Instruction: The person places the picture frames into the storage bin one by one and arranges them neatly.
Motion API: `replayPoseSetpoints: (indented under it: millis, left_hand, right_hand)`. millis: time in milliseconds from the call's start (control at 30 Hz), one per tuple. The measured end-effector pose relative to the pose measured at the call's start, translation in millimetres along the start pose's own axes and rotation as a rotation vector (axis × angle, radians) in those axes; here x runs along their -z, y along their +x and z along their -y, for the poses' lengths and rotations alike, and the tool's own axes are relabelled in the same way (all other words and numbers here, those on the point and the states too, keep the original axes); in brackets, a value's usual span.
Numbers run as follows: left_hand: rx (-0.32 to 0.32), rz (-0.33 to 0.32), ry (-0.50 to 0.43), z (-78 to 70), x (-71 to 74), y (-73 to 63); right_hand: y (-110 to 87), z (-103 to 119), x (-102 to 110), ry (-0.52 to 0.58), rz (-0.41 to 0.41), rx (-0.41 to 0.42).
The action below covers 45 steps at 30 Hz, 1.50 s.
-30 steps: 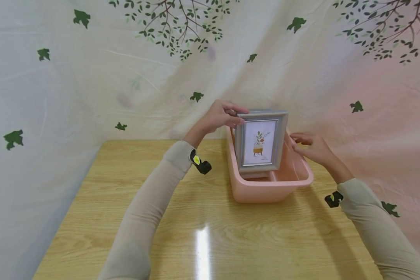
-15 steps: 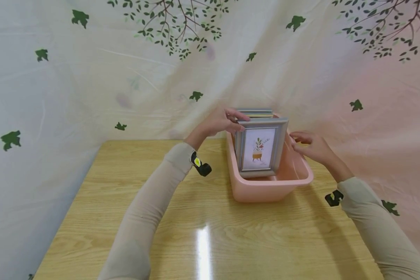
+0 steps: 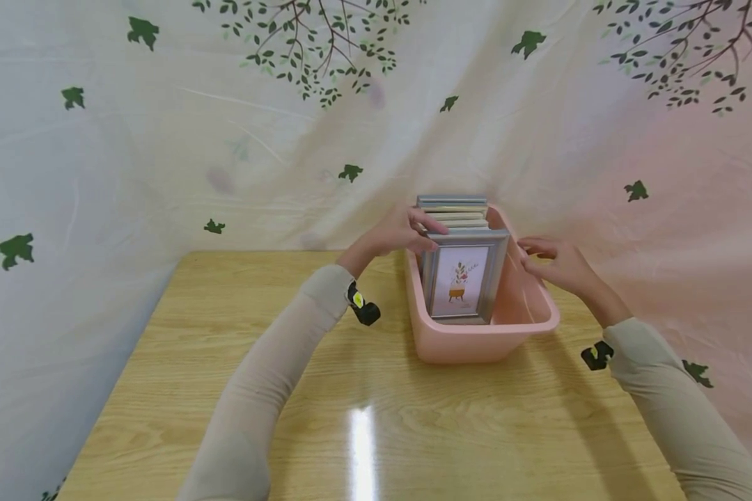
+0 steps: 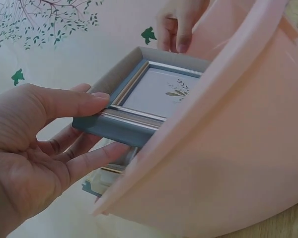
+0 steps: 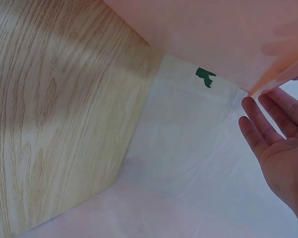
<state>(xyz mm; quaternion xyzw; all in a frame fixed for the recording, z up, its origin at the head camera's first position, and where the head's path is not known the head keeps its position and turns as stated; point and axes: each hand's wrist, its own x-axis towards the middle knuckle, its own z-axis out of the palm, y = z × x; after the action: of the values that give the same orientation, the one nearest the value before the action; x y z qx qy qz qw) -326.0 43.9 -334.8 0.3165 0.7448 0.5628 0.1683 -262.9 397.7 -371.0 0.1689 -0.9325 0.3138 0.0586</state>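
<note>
A grey-blue picture frame (image 3: 462, 280) with a potted-plant print stands upright inside a pink plastic bin (image 3: 484, 346). My left hand (image 3: 396, 232) grips its upper left corner; in the left wrist view the thumb lies on the front of the picture frame (image 4: 134, 119) and the fingers go behind it. Several more picture frames (image 3: 452, 209) stand in a row behind, only their top edges showing. On the bin's right side my right hand (image 3: 559, 266) pinches the rim. Its fingers (image 5: 268, 111) lie along the outside in the right wrist view; the thumb is mostly hidden.
The bin stands near the back edge of a wooden table (image 3: 276, 306). Right behind it hangs a pale curtain (image 3: 276, 153) printed with branches and green birds. Black wrist cameras (image 3: 365, 309) sit on both cuffs.
My left hand has lowered the front picture frame deeper into the bin and toward me. More top edges of the picture frames behind have come into sight. The right hand has stayed at the rim.
</note>
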Motion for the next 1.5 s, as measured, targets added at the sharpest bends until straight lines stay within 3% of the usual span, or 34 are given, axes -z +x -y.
replayPoseSetpoints:
  millis: [367, 600, 967, 1233, 1500]
  left_hand:
    - [0.056, 0.004, 0.059, 5.4, -1.9, 1.7]
    - [0.025, 0.02, 0.135, 7.6, -3.1, 5.7]
    - [0.041, 0.041, 0.186, 5.4, -3.1, 9.0]
    - [0.041, -0.008, 0.273, 8.9, -1.5, 12.8]
    - [0.045, -0.01, 0.249, 11.0, -0.2, 14.9]
  right_hand:
    - [-0.6, -0.7, 0.7, 0.016, 0.009, -0.027]
    - [-1.2, -1.1, 1.5, 0.013, 0.009, -0.057]
    - [-2.2, -2.0, 0.1, 0.033, 0.004, -0.027]
    - [-2.4, -1.4, 0.3, 0.033, 0.006, -0.041]
    - [-2.0, 1.1, 1.7, 0.028, 0.01, -0.038]
